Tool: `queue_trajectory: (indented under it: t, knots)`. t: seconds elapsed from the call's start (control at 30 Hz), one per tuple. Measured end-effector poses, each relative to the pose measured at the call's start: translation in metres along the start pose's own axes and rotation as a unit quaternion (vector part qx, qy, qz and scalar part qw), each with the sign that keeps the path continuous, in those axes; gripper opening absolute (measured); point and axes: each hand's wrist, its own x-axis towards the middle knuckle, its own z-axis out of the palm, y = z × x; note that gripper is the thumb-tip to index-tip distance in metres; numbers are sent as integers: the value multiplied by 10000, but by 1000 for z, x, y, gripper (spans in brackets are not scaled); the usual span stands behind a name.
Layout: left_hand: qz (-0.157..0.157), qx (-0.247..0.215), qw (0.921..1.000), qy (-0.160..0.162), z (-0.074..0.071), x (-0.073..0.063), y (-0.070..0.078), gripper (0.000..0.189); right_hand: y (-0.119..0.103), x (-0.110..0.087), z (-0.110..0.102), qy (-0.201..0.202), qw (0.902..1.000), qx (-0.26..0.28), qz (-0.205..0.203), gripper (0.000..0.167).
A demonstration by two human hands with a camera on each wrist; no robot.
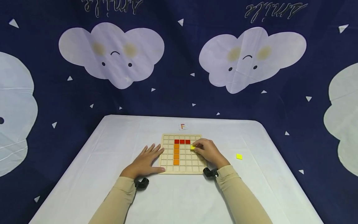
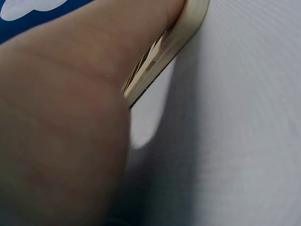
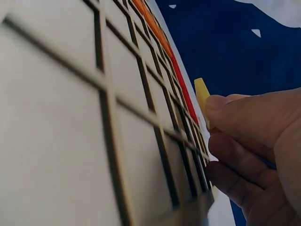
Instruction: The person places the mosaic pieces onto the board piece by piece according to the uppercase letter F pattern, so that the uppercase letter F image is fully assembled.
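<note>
A wooden grid board (image 1: 184,169) lies flat on the table, with three red tiles (image 1: 182,142) in a row and a column of several orange tiles (image 1: 176,154) below the leftmost one. My right hand (image 1: 209,151) pinches a yellow square tile (image 3: 202,96) between thumb and fingers, close over the board's right part, just below and right of the red row. With fingers spread, my left hand (image 1: 145,160) rests at the board's left edge, its thumb at the near left corner. In the left wrist view that hand covers much of the board's edge (image 2: 162,59).
Another yellow tile (image 1: 239,156) lies on the white table (image 1: 251,186) right of the board. Behind the board is a small card (image 1: 183,126) printed with a coloured grid pattern. A dark blue cloth (image 1: 179,62) with clouds hangs beyond the table.
</note>
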Motion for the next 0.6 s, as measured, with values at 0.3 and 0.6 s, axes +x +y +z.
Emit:
queue_trajectory:
  t: [0.3, 0.6]
  knots:
    - [33, 44, 10000, 30, -1, 0, 3, 105, -14, 9, 12, -479, 9988, -35, -7, 19]
    - [-34, 79, 10000, -28, -1, 0, 3, 105, -25, 13, 27, -509, 9984, -152, -201, 16]
